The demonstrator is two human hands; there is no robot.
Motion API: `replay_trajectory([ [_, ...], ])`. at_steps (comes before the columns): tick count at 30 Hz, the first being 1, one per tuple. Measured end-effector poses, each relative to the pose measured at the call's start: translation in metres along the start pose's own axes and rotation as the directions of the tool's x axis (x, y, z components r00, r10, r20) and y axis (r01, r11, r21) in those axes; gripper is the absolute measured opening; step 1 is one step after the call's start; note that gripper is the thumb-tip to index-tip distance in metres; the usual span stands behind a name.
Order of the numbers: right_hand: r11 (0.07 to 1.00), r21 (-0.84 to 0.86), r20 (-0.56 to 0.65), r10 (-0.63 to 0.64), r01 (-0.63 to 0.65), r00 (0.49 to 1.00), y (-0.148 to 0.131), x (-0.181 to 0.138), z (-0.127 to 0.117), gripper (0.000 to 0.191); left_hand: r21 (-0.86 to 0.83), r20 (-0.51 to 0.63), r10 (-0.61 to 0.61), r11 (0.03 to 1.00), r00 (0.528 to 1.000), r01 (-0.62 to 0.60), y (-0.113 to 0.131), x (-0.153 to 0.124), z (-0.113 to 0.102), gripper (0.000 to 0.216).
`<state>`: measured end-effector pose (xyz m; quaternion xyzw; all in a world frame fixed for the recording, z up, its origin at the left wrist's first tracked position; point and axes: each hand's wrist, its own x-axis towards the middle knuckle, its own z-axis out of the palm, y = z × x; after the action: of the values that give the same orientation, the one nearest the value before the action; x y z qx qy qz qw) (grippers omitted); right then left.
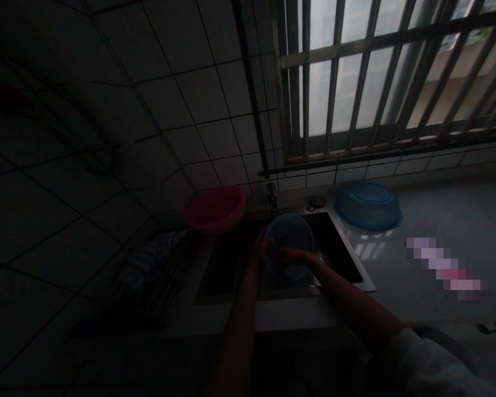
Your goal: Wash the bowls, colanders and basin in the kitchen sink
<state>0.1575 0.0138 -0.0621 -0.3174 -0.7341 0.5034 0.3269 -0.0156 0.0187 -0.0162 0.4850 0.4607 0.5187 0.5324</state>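
A blue plastic colander [301, 234] with a perforated wall is tilted over the sink [366, 285], its opening turned partly towards me. At its left rim is my left hand [261, 246], closed on the edge. My right hand [292, 256] reaches into the colander's opening, with its fingers curled near the inner wall. Deep shadow hides the right fingertips and whatever they may hold. Behind the colander stands a metal faucet [271, 198].
A pink basin [217, 209] stands at the sink's back left. To the right, an upturned translucent blue basin [368, 205] rests on the white counter [446, 212]. A striped cloth [149, 262] lies left of the sink. A barred window [355, 82] is above. A blurred-out patch covers something on the counter.
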Motion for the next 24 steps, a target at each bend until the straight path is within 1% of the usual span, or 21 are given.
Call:
replay_trajectory([
  [1, 0.999, 0.043, 0.031, -0.004, 0.003, 1.0, -0.004, 0.003, -0.002, 0.027, 0.009, -0.023, 0.008, 1.0, 1.0, -0.008, -0.001, 0.001, -0.001, 0.06],
  [2, 0.996, 0.085, 0.019, -0.017, 0.015, 1.0, -0.008, 0.006, -0.006, 0.025, 0.008, -0.051, 0.016, 1.0, 0.999, -0.015, -0.002, 0.003, -0.003, 0.06],
  [3, 0.992, 0.119, -0.041, -0.038, 0.042, 0.998, -0.012, 0.008, -0.013, 0.025, 0.003, -0.077, 0.019, 1.0, 0.997, -0.018, -0.003, 0.004, -0.005, 0.061],
  [4, 0.987, 0.135, -0.141, -0.063, 0.083, 0.988, -0.016, 0.01, -0.02, 0.027, -0.004, -0.096, 0.019, 1.0, 0.995, -0.019, -0.004, 0.006, -0.008, 0.063],
  [5, 0.985, 0.119, -0.264, -0.088, 0.123, 0.96, -0.019, 0.012, -0.029, 0.031, -0.007, -0.106, 0.016, 1.0, 0.994, -0.017, -0.005, 0.007, -0.01, 0.065],
  [6, 0.986, 0.07, -0.384, -0.112, 0.15, 0.917, -0.022, 0.013, -0.038, 0.035, -0.004, -0.107, 0.01, 1.0, 0.994, -0.011, -0.006, 0.009, -0.012, 0.067],
  [8, 0.989, -0.071, -0.557, -0.15, 0.133, 0.817, -0.025, 0.014, -0.055, 0.042, 0.018, -0.088, 0.0, 1.0, 0.996, 0.001, -0.006, 0.009, -0.015, 0.07],
  [9, 0.985, -0.145, -0.614, -0.168, 0.099, 0.771, -0.026, 0.013, -0.062, 0.044, 0.028, -0.067, -0.001, 1.0, 0.998, 0.003, -0.005, 0.008, -0.016, 0.07],
  [10, 0.975, -0.216, -0.647, -0.186, 0.057, 0.74, -0.026, 0.012, -0.068, 0.045, 0.031, -0.037, 0.001, 1.0, 0.999, 0.0, -0.004, 0.007, -0.017, 0.07],
  [11, 0.959, -0.284, -0.654, -0.205, 0.014, 0.728, -0.026, 0.011, -0.074, 0.047, 0.027, 0.001, 0.003, 1.0, 1.0, -0.003, -0.002, 0.005, -0.017, 0.07],
  [12, 0.937, -0.348, -0.637, -0.221, -0.019, 0.738, -0.026, 0.01, -0.078, 0.049, 0.014, 0.042, 0.001, 1.0, 0.999, -0.002, 0.0, 0.002, -0.017, 0.07],
  [13, 0.913, -0.406, -0.603, -0.235, -0.04, 0.762, -0.026, 0.008, -0.082, 0.053, -0.004, 0.084, -0.005, 1.0, 0.996, 0.006, 0.001, 0.0, -0.016, 0.069],
  [15, 0.866, -0.497, -0.526, -0.251, -0.054, 0.813, -0.023, 0.002, -0.088, 0.061, -0.036, 0.152, -0.029, 0.999, 0.988, 0.035, 0.004, -0.004, -0.016, 0.07],
  [16, 0.848, -0.526, -0.507, -0.255, -0.061, 0.823, -0.021, -0.001, -0.091, 0.062, -0.044, 0.18, -0.04, 0.998, 0.983, 0.049, 0.004, -0.005, -0.016, 0.07],
  [19, 0.814, -0.567, -0.527, -0.242, -0.125, 0.814, -0.013, -0.012, -0.098, 0.052, -0.034, 0.237, -0.052, 0.997, 0.97, 0.062, 0.0, -0.004, -0.017, 0.069],
  [21, 0.792, -0.585, -0.536, -0.215, -0.176, 0.817, -0.007, -0.017, -0.1, 0.047, 0.026, 0.214, -0.072, 0.997, 0.974, 0.068, -0.005, 0.0, -0.018, 0.064],
  [24, 0.73, -0.645, -0.481, -0.157, -0.226, 0.863, -0.001, -0.019, -0.096, 0.047, 0.184, 0.118, -0.08, 0.981, 0.99, 0.057, -0.012, 0.006, -0.02, 0.056],
])
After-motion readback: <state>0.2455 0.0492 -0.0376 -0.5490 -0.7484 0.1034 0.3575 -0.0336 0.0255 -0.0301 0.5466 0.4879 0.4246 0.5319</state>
